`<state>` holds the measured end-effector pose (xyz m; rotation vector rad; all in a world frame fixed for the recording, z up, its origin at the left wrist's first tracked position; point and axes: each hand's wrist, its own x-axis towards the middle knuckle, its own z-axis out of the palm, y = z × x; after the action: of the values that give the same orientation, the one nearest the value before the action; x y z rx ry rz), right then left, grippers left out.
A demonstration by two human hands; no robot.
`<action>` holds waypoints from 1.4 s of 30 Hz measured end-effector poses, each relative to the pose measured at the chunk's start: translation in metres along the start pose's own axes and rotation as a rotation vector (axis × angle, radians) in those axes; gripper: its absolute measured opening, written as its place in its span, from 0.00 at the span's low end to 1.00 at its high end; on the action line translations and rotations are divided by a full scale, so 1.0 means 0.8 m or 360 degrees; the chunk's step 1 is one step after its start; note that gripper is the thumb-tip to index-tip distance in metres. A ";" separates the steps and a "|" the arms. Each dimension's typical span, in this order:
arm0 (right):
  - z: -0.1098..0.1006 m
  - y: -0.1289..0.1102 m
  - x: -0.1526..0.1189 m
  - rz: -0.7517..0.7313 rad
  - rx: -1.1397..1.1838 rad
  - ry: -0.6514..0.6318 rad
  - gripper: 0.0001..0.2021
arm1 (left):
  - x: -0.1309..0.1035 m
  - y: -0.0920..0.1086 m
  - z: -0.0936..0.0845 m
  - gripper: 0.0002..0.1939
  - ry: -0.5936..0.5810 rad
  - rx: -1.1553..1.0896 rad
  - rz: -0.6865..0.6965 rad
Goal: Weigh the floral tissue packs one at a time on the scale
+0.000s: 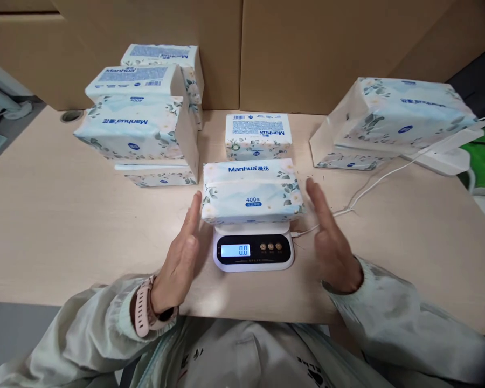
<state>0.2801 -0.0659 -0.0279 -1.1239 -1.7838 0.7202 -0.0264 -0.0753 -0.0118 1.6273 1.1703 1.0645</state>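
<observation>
A tissue pack [253, 191] with floral print rests on the platform of a white digital kitchen scale [254, 266], whose lit display reads 0.0. My left hand [180, 258] is beside the pack's left end, fingers straight and the palm turned inward; whether the fingertips touch the wrapper I cannot tell. Over on the right, my right hand [329, 242] is held apart from the pack with its fingers stretched out. Neither hand grips anything. Just behind the scale lies another tissue pack [258, 136], its printed text side up.
Several tissue packs [133, 129] are stacked at the back left. More packs [408, 116] stand at the back right, against a white stand [448, 159]. A white cable [367, 188] runs from there to the scale. Cardboard [283, 54] walls the table's [84, 231] far edge.
</observation>
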 end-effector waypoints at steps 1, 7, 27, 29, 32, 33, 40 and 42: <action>-0.002 0.000 -0.002 0.0022 0.0031 0.0110 0.33 | -0.001 0.001 -0.001 0.33 -0.0006 -0.0024 -0.0006; -0.003 -0.002 -0.003 0.0076 0.0125 0.0385 0.31 | -0.003 -0.002 -0.004 0.34 -0.0021 -0.0089 -0.0083; -0.006 0.000 -0.007 0.0094 0.0116 0.0241 0.32 | 0.001 -0.008 -0.006 0.34 0.0018 -0.0118 -0.0029; -0.007 0.000 -0.008 0.0090 0.0088 0.0217 0.33 | 0.000 -0.009 -0.006 0.34 0.0023 -0.0109 -0.0031; -0.008 -0.001 -0.008 0.0094 0.0045 0.0185 0.34 | 0.000 -0.009 -0.006 0.34 0.0029 -0.0121 -0.0029; -0.009 -0.002 -0.008 0.0093 0.0041 0.0184 0.35 | -0.001 -0.009 -0.006 0.34 0.0030 -0.0131 -0.0032; -0.007 -0.005 -0.009 0.0103 0.0066 0.0148 0.36 | -0.001 -0.008 -0.006 0.35 0.0035 -0.0126 -0.0055; -0.005 -0.004 -0.010 0.0122 0.0059 0.0156 0.35 | -0.001 -0.008 -0.006 0.35 0.0042 -0.0130 -0.0053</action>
<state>0.2845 -0.0744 -0.0264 -1.1880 -1.6466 0.7284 -0.0330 -0.0736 -0.0166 1.5297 1.1526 1.1013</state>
